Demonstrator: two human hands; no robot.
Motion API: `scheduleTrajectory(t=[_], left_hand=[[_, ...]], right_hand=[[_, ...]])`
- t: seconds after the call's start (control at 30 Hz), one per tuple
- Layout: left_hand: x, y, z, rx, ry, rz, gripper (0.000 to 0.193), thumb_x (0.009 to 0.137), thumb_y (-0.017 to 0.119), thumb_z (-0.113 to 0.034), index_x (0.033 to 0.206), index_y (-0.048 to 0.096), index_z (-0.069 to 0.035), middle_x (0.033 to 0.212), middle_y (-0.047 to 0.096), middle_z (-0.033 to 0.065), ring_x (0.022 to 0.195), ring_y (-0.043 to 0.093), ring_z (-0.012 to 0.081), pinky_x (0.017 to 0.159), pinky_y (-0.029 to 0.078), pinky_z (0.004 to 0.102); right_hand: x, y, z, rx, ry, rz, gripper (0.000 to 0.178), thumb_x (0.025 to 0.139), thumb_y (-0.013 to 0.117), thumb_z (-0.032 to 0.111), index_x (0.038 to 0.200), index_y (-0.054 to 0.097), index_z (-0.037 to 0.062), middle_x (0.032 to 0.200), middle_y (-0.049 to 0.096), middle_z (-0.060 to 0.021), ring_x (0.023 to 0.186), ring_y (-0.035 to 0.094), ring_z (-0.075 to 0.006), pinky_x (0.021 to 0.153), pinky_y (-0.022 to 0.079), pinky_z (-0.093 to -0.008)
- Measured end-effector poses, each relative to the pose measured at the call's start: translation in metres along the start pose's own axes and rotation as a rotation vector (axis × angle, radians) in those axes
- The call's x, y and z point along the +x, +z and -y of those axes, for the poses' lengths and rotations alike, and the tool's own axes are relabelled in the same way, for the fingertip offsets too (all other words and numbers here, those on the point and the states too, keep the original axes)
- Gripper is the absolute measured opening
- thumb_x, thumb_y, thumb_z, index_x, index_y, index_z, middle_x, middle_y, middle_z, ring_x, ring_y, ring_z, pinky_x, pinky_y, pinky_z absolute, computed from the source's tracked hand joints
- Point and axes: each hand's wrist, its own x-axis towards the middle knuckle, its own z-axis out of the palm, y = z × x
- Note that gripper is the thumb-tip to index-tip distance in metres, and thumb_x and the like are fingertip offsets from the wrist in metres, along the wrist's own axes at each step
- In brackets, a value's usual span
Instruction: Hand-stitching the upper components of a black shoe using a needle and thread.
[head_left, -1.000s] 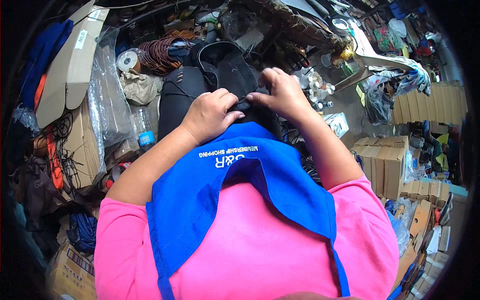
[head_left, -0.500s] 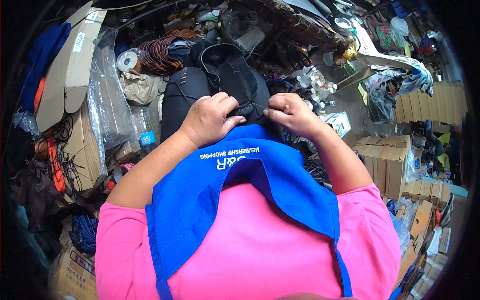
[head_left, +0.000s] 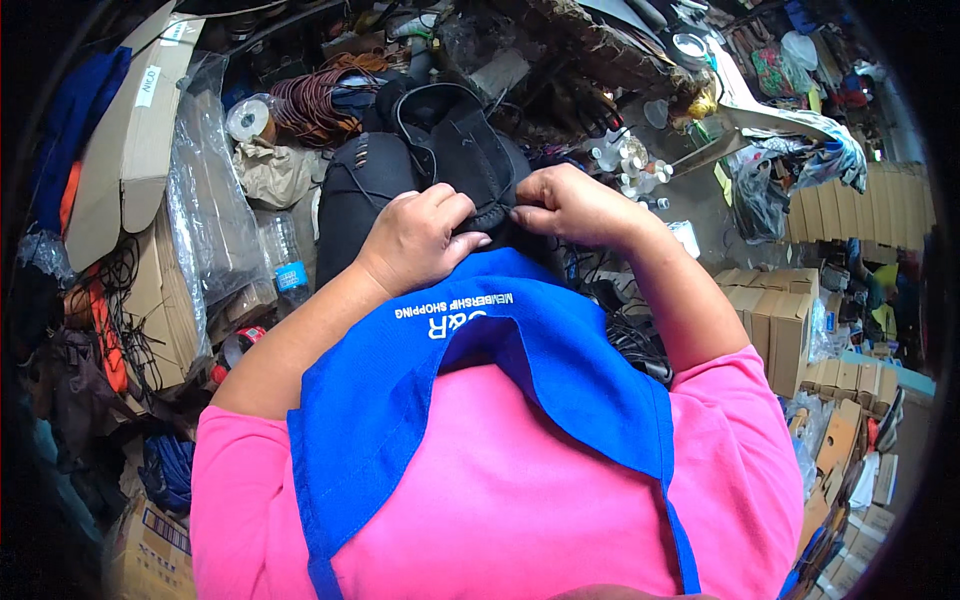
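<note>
Both hands are working on a black shoe [head_left: 440, 160] held just above the blue apron [head_left: 520, 330], close to the chest. The left hand [head_left: 420, 240] is pinching the shoe's near edge, fingers [head_left: 462, 240] curled closed on the black fabric. The right hand [head_left: 575, 205] is pinching the same edge just beside it, thumb and fingers closed on it. The two hands are nearly touching at the middle of the rim.

Step in hand, as I judge it: gripping and pulling or folding the shoe's edge, mid-way through a fitting or finishing move. The next move is probably calling for a steady two-handed pinch, with small pulls along the rim and no letting go on either side. A thin black cord [head_left: 405, 110] is looping over the shoe's far part and could be snagging.

Room is tight. A second black shoe piece [head_left: 355, 200] is lying touching the shoe at left. Clear plastic bags [head_left: 210, 220] and cardboard boxes [head_left: 130, 130] are crowding the left side; a coil of brown cord [head_left: 310, 100] is sitting beyond. More boxes [head_left: 780, 320] are stacking at right, near the right forearm. Free space is only straight up and toward the chest. The counter itself is hidden under clutter.
</note>
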Motion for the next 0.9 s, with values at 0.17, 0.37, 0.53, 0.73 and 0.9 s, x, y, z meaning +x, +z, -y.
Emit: scheduleTrajectory(t=[0.17, 0.37, 0.53, 0.73, 0.9], left_hand=[[0.000, -0.003, -0.001, -0.027, -0.001, 0.013, 0.030, 0.070, 0.078, -0.025, 0.083, 0.061, -0.004, 0.078, 0.058, 0.0112, 0.071, 0.061, 0.0311, 0.064, 0.049, 0.0392], [0.005, -0.019, 0.012, -0.266, -0.116, -0.001, 0.026, 0.074, 0.075, -0.015, 0.095, 0.065, -0.003, 0.090, 0.063, 0.0127, 0.087, 0.062, 0.0271, 0.079, 0.049, 0.0325], [0.030, -0.031, 0.026, -0.211, -0.005, -0.070, 0.031, 0.076, 0.068, -0.004, 0.104, 0.068, -0.016, 0.115, 0.055, 0.0100, 0.092, 0.062, 0.0274, 0.080, 0.052, 0.0353], [0.048, -0.016, 0.041, -0.167, 0.059, 0.154, 0.040, 0.074, 0.066, 0.003, 0.105, 0.070, -0.022, 0.123, 0.049, 0.0094, 0.095, 0.061, 0.0234, 0.080, 0.053, 0.0315], [0.053, -0.014, 0.044, -0.244, 0.017, 0.189, 0.037, 0.072, 0.070, 0.002, 0.101, 0.071, -0.021, 0.124, 0.049, 0.0085, 0.095, 0.061, 0.0232, 0.079, 0.053, 0.0308]], right_hand=[[-0.021, 0.006, 0.002, 0.020, -0.058, -0.069, 0.029, 0.084, 0.061, 0.014, 0.070, 0.042, -0.0032, 0.060, 0.032, -0.0073, 0.058, 0.033, -0.0106, 0.051, 0.031, -0.0338], [-0.062, -0.014, -0.006, 0.262, -0.074, -0.248, 0.025, 0.084, 0.063, 0.017, 0.070, 0.054, -0.0013, 0.062, 0.052, -0.0083, 0.059, 0.045, -0.0153, 0.054, 0.037, -0.0333], [-0.049, -0.006, -0.002, 0.116, -0.150, -0.374, 0.018, 0.085, 0.062, 0.010, 0.101, 0.069, 0.0063, 0.084, 0.062, -0.0089, 0.076, 0.061, -0.0175, 0.067, 0.048, -0.0304], [-0.024, 0.001, -0.006, -0.158, -0.175, -0.372, 0.028, 0.076, 0.063, 0.008, 0.102, 0.070, 0.0112, 0.081, 0.059, -0.0125, 0.077, 0.059, -0.0293, 0.069, 0.049, -0.0367], [-0.018, 0.000, -0.005, -0.190, -0.139, -0.373, 0.026, 0.076, 0.062, 0.010, 0.100, 0.071, 0.0104, 0.081, 0.058, -0.0138, 0.079, 0.060, -0.0307, 0.071, 0.049, -0.0383]])
